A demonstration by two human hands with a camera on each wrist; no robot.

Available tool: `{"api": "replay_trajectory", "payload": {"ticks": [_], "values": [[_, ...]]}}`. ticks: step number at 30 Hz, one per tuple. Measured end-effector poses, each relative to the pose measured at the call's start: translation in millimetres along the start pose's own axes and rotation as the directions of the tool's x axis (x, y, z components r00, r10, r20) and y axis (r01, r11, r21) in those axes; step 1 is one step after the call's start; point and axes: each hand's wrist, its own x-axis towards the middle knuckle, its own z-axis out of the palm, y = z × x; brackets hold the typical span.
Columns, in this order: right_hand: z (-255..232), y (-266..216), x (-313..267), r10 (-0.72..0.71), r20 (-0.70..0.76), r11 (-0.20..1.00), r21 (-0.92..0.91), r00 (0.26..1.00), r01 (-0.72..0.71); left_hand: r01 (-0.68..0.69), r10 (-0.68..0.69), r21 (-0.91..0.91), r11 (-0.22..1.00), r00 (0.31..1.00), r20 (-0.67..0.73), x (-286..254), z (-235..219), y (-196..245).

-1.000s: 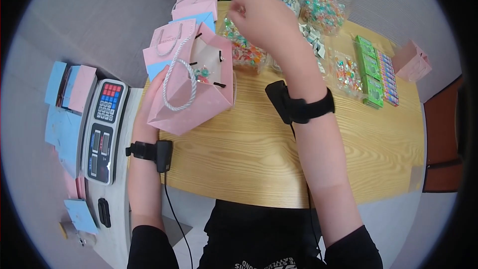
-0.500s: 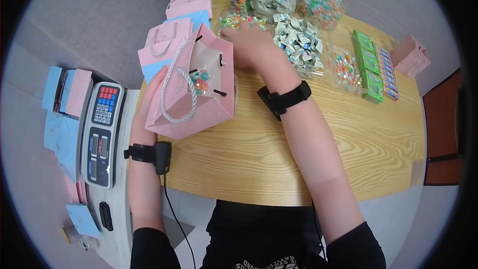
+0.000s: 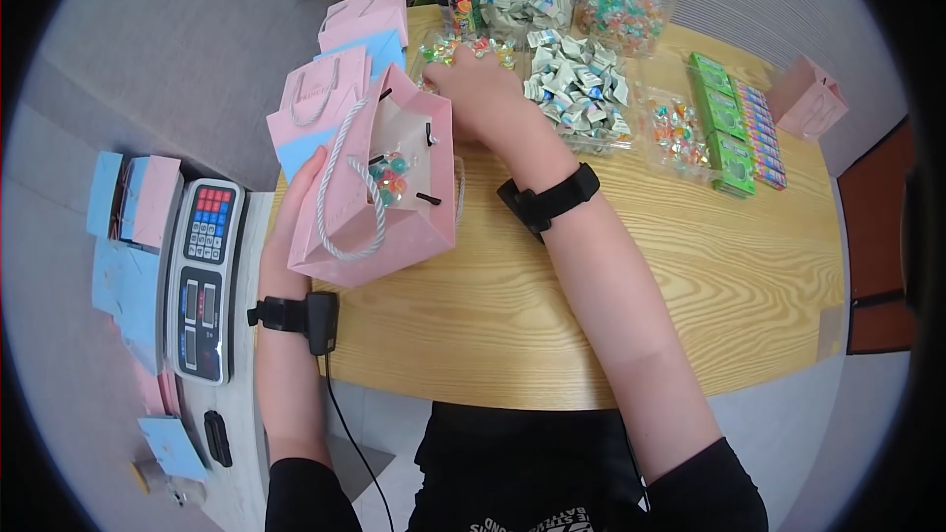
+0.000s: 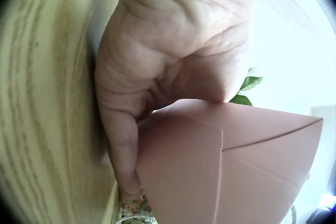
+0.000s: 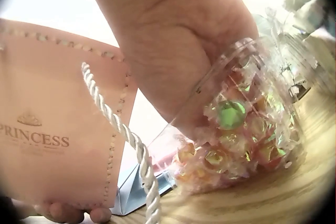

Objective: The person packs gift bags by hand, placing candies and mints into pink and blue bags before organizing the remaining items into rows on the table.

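A pink paper gift bag point(image 3: 399, 236) with white rope handles stands tilted, its mouth facing up, and several wrapped candies point(image 3: 389, 177) lie inside. My left hand point(image 4: 173, 40) grips the bag low on its side, thumb on one face and fingers passing beneath; their tips point(image 5: 65, 213) show under the "PRINCESS" print in the right wrist view. My right hand point(image 3: 478, 94) reaches down into a clear plastic bin point(image 5: 294, 103) of colourful wrapped candies point(image 5: 231, 115). Its fingers are mostly hidden by the bin wall and candies, and I cannot tell whether they hold one.
Pale-wrapped sweets point(image 3: 581, 84) fill the bin to the right, with a candy tube point(image 3: 458, 0) behind. Farther right are a small candy tray point(image 3: 680, 133), green boxes point(image 3: 724, 123) and another pink bag point(image 3: 808, 99). More bags point(image 3: 320, 94) and a scale point(image 3: 205, 281) lie left.
My right hand has come down from above the bins into the near candy bin and shifted slightly left. My left hand still holds the bag, which is turned a little, showing more candies inside.
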Motion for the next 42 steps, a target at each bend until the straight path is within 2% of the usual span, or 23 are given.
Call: {"api": "replay_trajectory", "payload": {"ticks": [4,7,9,12,16,19,21,25,28,30,34,36,38,40,41,42], "values": [[5.2,6.0,8.0,0.001,0.039,1.0,-0.024,0.999,0.0,-0.032,0.031,-0.015,0.999,0.999,-0.045,1.3,4.0,-1.5],[6.7,6.6,6.5,0.007,0.027,0.999,0.05,1.0,-0.008,-0.038,0.038,0.0,0.999,0.998,-0.044,-0.7,7.0,-2.0],[9.8,8.7,5.4,-0.051,-0.054,0.997,0.05,0.997,0.053,-0.021,0.022,0.024,0.999,0.998,-0.053,-2.1,5.0,-0.7],[13.0,8.5,4.5,-0.062,-0.124,0.996,0.054,0.99,0.069,-0.034,0.035,0.018,0.999,0.997,-0.073,-6.4,13.1,0.0],[10.2,10.7,6.9,-0.054,-0.111,0.99,0.125,0.992,0.067,-0.045,0.046,0.011,0.999,0.998,-0.049,-1.2,6.0,-2.4],[11.8,14.5,10.2,-0.102,-0.163,0.98,0.155,0.981,0.128,-0.056,0.056,0.005,0.998,0.996,-0.062,-1.1,5.5,-2.1],[17.3,16.2,14.4,-0.064,-0.243,0.982,0.155,0.968,0.103,-0.053,0.054,0.012,0.999,0.998,-0.043,-1.9,6.3,-1.6],[9.6,16.7,14.6,-0.023,-0.158,0.966,0.252,0.987,0.063,-0.043,0.045,0.032,0.999,0.997,-0.059,-6.2,11.9,0.1],[11.9,19.2,18.2,-0.042,-0.218,0.966,0.239,0.975,0.095,-0.045,0.048,0.026,0.999,0.992,-0.114,-5.1,10.8,-0.1],[11.5,20.2,22.0,0.003,-0.246,0.954,0.292,0.969,0.071,-0.03,0.029,-0.02,0.999,0.997,-0.065,-1.7,3.8,-1.3],[-20.2,25.8,21.1,0.077,-0.238,0.902,0.43,0.968,0.034,-0.061,0.061,0.008,0.998,0.998,0.009,0.8,0.8,-0.3],[-31.6,29.4,21.4,0.016,-0.318,0.876,0.461,0.948,0.14,-0.056,0.056,0.027,0.998,0.998,-0.002,0.9,1.7,1.0],[-57.5,20.1,11.3,0.042,-0.293,0.863,0.492,0.955,0.113,-0.072,0.071,0.022,0.997,0.997,0.027,-2.2,7.1,1.0],[-82.8,8.6,-0.4,0.067,-0.164,0.8,0.599,0.984,0.045,-0.09,0.089,0.015,0.996,0.995,0.048,-4.1,8.0,0.1],[-91.3,3.2,-4.3,0.063,-0.162,0.8,0.598,0.985,0.047,-0.083,0.083,-0.003,0.997,0.996,0.031,-3.3,7.3,-0.2],[-98.4,-1.6,-7.7,-0.005,-0.151,0.794,0.6,0.988,0.096,-0.075,0.076,-0.02,0.997,0.997,0.016,-2.3,6.5,-1.0]]}}
